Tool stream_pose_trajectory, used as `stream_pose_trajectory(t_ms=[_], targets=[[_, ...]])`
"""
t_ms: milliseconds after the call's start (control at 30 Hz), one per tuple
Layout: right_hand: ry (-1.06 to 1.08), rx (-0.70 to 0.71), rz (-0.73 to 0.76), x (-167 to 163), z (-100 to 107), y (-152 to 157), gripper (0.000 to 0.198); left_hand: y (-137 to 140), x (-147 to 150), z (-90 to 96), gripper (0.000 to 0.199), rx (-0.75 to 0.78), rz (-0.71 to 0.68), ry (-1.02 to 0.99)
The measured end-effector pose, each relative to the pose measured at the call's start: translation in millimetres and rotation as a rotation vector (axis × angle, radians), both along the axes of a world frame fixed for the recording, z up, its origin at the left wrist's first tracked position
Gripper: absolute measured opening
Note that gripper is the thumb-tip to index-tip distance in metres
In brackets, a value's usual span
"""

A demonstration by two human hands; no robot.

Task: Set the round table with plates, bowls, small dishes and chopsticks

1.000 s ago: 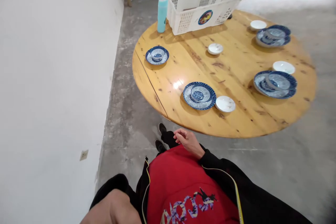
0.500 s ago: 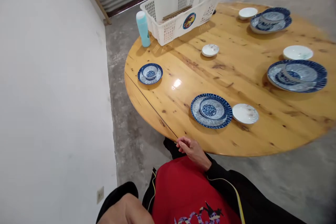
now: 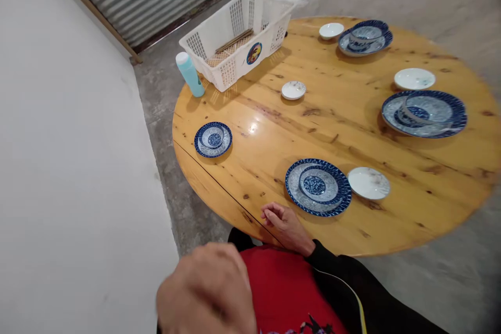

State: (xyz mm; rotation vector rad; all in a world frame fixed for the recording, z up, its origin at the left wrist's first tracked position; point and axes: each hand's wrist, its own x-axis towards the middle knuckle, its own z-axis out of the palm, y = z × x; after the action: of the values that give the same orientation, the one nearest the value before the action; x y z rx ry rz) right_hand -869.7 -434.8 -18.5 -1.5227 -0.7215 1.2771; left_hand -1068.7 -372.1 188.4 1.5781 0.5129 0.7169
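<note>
My right hand (image 3: 287, 226) rests over the table's near edge, fingers loosely curled together with nothing visible in them. Just beyond it is a blue-and-white plate (image 3: 291, 194) with a patterned bowl (image 3: 319, 183) on it. A white saucer (image 3: 369, 183) sits against that plate's right side. My left hand (image 3: 207, 289) is raised close to the camera at the lower left, blurred and seen from its back. Its fingers are bent out of sight, so what they hold, if anything, is hidden. Farther left lies a smaller-looking plate (image 3: 200, 148) with a bowl (image 3: 213, 137).
On the round wooden table (image 3: 250, 167) stand a white plastic basket (image 3: 235, 70) holding thin sticks and a light-blue bottle (image 3: 190, 75). More plates with bowls (image 3: 425, 114) and white saucers (image 3: 293, 90) lie across it. A white wall (image 3: 78, 167) rises at left.
My left hand has risen from the lower edge into fuller view. The camera view has shifted, so the tabletop appears lower. My right hand now overlaps the table edge more, still curled.
</note>
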Motion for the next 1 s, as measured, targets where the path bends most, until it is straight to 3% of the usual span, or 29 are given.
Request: stream_pose_trajectory(t_ms=[33,100,267,367,500,733,833,1000], targets=[[-0.005,0.011,-0.030,5.5,2.5,2.8,0.033,12.1,10.9,-12.7,0.036,0.021,-0.051,-0.142],[-0.011,0.022,-0.093,17.7,7.1,7.4,0.036,31.7,30.0,-41.8,0.036,-0.023,-0.012,-0.189],[-0.040,0.035,-0.258,48.8,16.8,19.4,0.041,63.4,55.0,-116.8,0.027,-0.311,0.078,0.038],[-0.067,0.044,-0.322,67.4,23.5,32.3,0.041,83.6,70.3,-147.4,0.033,-0.393,0.060,0.200],[-0.167,0.049,-0.395,95.8,34.7,58.1,0.033,124.5,108.8,-166.1,0.033,-0.352,-0.016,0.290],[-0.329,-0.048,-0.535,168.9,39.3,129.8,0.014,203.0,186.9,-178.2,0.033,-0.155,-0.061,0.353],[-0.293,-0.118,-0.635,205.2,27.2,171.9,0.012,211.2,191.7,-186.6,0.035,-0.128,-0.109,0.354],[-0.196,-0.232,-0.786,252.8,-10.4,242.1,0.023,205.0,171.7,-215.6,0.034,-0.232,-0.160,0.444]])
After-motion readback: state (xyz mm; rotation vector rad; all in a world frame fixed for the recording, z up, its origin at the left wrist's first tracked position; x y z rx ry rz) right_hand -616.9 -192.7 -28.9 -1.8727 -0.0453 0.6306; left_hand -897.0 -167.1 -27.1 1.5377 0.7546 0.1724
